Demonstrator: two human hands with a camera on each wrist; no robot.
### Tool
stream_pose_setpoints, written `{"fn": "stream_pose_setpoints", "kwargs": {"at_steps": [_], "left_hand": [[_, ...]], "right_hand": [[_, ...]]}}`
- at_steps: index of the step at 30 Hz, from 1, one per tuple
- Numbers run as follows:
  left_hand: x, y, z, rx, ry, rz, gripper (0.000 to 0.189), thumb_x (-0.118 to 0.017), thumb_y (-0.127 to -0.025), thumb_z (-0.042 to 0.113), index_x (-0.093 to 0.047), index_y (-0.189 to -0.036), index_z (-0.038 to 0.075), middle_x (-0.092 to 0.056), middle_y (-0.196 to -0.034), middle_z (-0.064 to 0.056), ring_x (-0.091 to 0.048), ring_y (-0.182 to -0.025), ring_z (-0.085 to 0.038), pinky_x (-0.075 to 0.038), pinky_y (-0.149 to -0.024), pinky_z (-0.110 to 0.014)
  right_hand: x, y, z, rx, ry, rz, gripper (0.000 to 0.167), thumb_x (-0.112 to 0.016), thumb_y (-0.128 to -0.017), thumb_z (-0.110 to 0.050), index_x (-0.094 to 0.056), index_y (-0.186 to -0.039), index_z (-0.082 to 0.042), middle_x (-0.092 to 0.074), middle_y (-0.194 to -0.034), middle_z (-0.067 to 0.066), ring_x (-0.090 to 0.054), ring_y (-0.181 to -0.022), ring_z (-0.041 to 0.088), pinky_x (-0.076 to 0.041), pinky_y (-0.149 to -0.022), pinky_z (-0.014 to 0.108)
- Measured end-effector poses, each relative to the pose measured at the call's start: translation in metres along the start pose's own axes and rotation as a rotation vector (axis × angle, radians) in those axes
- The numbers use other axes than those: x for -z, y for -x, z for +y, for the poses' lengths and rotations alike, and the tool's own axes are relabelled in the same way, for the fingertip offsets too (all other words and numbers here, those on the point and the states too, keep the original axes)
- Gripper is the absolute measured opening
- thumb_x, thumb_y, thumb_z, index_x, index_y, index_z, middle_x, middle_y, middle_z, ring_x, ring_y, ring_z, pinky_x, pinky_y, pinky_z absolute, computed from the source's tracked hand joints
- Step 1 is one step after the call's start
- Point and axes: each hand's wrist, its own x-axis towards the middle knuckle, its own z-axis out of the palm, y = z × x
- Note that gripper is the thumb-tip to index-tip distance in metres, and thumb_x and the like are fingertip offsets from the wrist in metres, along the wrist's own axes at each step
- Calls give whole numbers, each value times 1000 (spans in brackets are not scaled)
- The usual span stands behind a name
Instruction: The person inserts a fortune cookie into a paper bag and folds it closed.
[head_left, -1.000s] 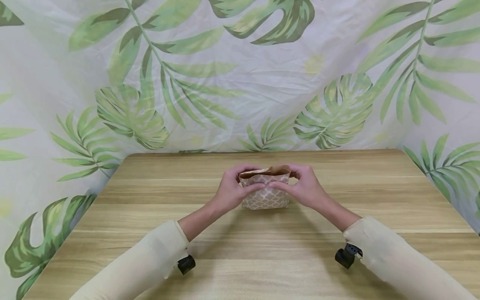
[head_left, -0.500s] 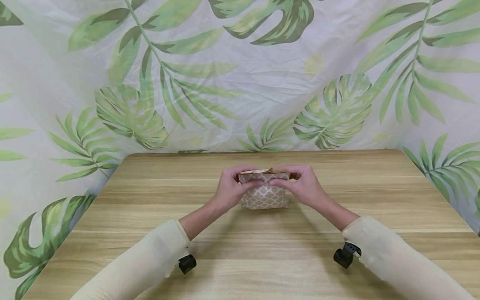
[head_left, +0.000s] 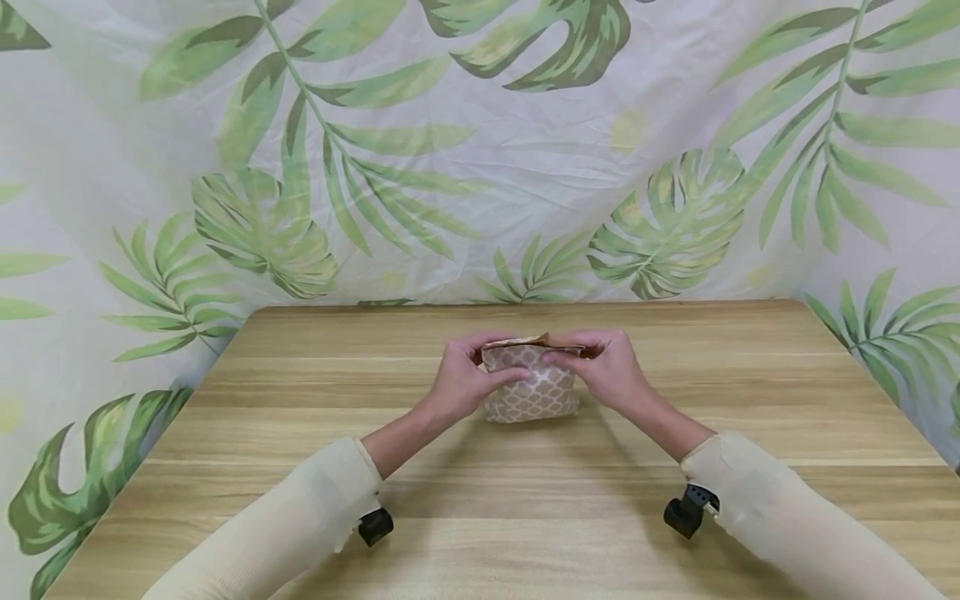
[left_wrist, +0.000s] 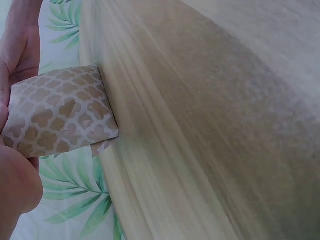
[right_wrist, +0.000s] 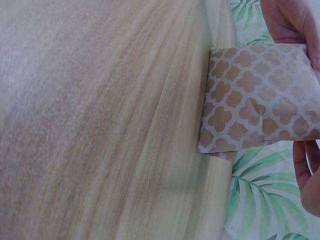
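Note:
A small paper bag (head_left: 534,397), tan with a white lattice print, stands upright on the wooden table (head_left: 525,500). My left hand (head_left: 462,379) holds its left upper side, thumb across the front and fingers behind. At the upper right, my right hand (head_left: 611,371) pinches the top edge, its thumb lying along the front. The bag's mouth looks pressed nearly flat, with a brown flap peeking up behind. Both wrist views show the patterned front of the bag (left_wrist: 62,112) between the two hands. The fingers behind the bag are mostly hidden, and its contents cannot be seen.
A white cloth with green leaf prints (head_left: 540,167) hangs behind the table and at both sides. Small black devices (head_left: 375,527) are strapped at both wrists, below the pale sleeves (head_left: 300,508). The table's back edge (head_left: 375,307) lies just beyond the hands.
The bag's mouth, gaping one second ago, has been pressed together. The right thumb has slid up toward the top edge, and the left thumb now sits slightly lower on the front.

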Motion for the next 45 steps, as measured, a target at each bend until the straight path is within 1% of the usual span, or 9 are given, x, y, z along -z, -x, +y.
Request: {"fn": "stream_pose_setpoints", "kwargs": {"at_steps": [7,14,20,23,27,30,36,42,45], "left_hand": [[-2,-2,-2,-8,-11,3,38,-88,-77,-5,-76,-113,-5,-77,-107,-19,-73,-90,-17,-58,-76,-25],[-6,-4,-3,-11,53,56,25,-83,-80,-11,-75,-103,-11,-76,-99,-24,-71,-83,-5,-57,-73,-21],[-11,-7,1,-3,95,104,16,-81,-80,-14,-75,-95,-13,-75,-91,-25,-70,-80,-2,-55,-68,-19],[-10,-8,1,9,116,83,21,-81,-80,-14,-75,-100,-12,-75,-97,-27,-70,-84,-3,-57,-72,-20],[-9,-8,2,35,190,-6,32,-78,-81,-16,-72,-112,-13,-73,-111,-28,-73,-94,-9,-60,-82,-29],[-10,-8,3,50,225,-40,33,-76,-82,-18,-70,-114,-15,-71,-113,-31,-74,-94,-11,-60,-84,-32],[-12,-8,6,35,199,-3,24,-77,-82,-17,-72,-105,-16,-71,-103,-35,-75,-87,-13,-60,-78,-26],[-13,-7,9,15,170,43,21,-80,-79,-16,-73,-100,-15,-74,-96,-28,-75,-85,-18,-60,-75,-26],[-14,-7,9,8,167,53,21,-80,-79,-16,-72,-98,-16,-75,-94,-27,-75,-85,-18,-60,-75,-26]], "right_hand": [[-2,1,0,-22,-48,31,18,-78,-83,14,-76,-100,14,-74,-98,29,-71,-77,1,-56,-67,18],[-3,-1,1,-13,-35,54,13,-77,-83,15,-76,-96,15,-75,-96,28,-71,-79,-1,-56,-67,18],[-3,0,1,8,-35,36,12,-77,-82,15,-76,-94,14,-73,-96,31,-69,-77,0,-55,-65,17],[-2,1,1,22,-49,26,12,-77,-82,16,-76,-94,15,-73,-95,30,-69,-75,1,-54,-63,17],[-1,2,1,36,-46,30,13,-78,-81,16,-76,-93,14,-74,-91,27,-68,-71,1,-51,-57,17],[-1,3,1,50,-46,24,12,-79,-81,14,-77,-92,12,-76,-88,21,-67,-67,3,-47,-53,18],[-2,4,3,78,-59,-5,10,-78,-82,15,-76,-88,8,-77,-82,10,-59,-57,6,-42,-48,19],[-1,3,2,125,-4,-66,15,-79,-82,13,-77,-93,4,-76,-89,16,-70,-73,5,-50,-53,20],[0,3,2,155,14,-69,14,-79,-82,13,-78,-93,5,-75,-86,16,-67,-71,5,-49,-55,20]]}}
